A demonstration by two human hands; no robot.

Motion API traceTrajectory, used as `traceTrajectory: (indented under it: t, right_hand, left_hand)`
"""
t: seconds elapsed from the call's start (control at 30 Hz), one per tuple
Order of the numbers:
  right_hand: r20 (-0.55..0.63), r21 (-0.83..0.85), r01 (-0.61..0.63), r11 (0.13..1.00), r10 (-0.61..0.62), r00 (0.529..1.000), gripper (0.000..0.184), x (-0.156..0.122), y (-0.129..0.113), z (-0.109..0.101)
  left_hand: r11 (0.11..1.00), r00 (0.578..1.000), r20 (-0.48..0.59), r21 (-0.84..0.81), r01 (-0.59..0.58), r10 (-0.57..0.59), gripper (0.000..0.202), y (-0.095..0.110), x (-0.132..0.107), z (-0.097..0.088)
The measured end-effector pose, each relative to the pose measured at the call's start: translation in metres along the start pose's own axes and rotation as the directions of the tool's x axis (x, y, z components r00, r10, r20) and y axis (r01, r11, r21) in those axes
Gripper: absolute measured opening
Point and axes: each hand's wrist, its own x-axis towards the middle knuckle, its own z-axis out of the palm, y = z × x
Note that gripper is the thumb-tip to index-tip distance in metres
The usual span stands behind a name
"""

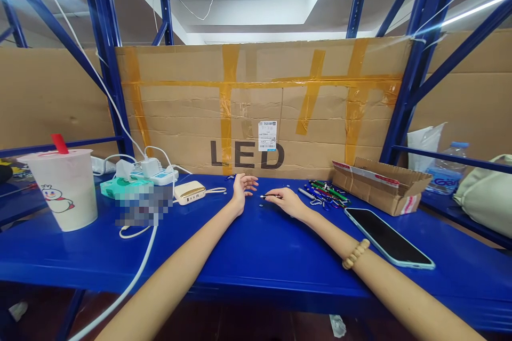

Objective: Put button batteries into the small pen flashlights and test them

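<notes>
Both my arms reach far out over the blue shelf top (256, 256). My left hand (242, 188) rests there with its fingers loosely spread and holds nothing. My right hand (285, 201) lies a little to its right, its fingers pinched on a thin dark pen-like piece (267, 196) that points left. A few tiny parts (259, 204) lie on the blue surface between and around the hands. A pile of coloured pens (326, 193) lies just right of my right hand.
A phone (387, 237) lies face up at the right, behind it an open cardboard box (380, 184). A white cup with a red straw (66, 186), a power strip with chargers (154, 173) and a beige power bank (190, 192) stand left. A taped cardboard wall (260, 106) closes the back.
</notes>
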Motion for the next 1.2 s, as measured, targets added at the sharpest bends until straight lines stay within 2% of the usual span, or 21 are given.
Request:
traceTrajectory:
  t: [0.2, 0.47, 0.67, 0.83, 1.07, 1.2]
  right_hand:
    - [0.004, -0.005, 0.015, 1.0, -0.015, 1.0, 0.036, -0.001, -0.003, 0.0]
    - [-0.031, -0.096, -0.031, 0.995, 0.028, 0.999, 0.038, -0.003, -0.01, -0.002]
    - [0.002, -0.023, 0.004, 1.0, -0.004, 1.0, 0.032, -0.002, -0.005, 0.0]
    - [0.06, 0.027, -0.002, 1.0, 0.0, 0.998, 0.03, -0.002, -0.005, 0.001]
    - [0.058, 0.043, 0.008, 0.999, -0.01, 0.998, 0.031, -0.003, -0.006, -0.001]
    - [0.05, -0.013, 0.003, 1.0, -0.003, 0.999, 0.033, -0.004, -0.006, 0.0]
  left_hand:
    - [0.999, 1.0, -0.004, -0.028, 0.019, -0.019, 0.044, 0.001, 0.0, 0.001]
    - [0.999, 1.0, -0.005, -0.029, 0.029, -0.029, 0.043, 0.0, 0.001, 0.0]
    - [0.999, 1.0, 0.021, -0.036, 0.01, -0.009, 0.043, -0.002, 0.001, -0.001]
    - [0.999, 0.999, -0.007, -0.037, 0.04, -0.04, 0.044, -0.001, 0.0, 0.001]
    - [0.998, 0.999, -0.01, -0.034, 0.05, -0.05, 0.045, 0.0, 0.0, 0.002]
    - [0.999, 0.999, -0.008, -0.028, 0.047, -0.047, 0.046, 0.0, 0.0, 0.002]
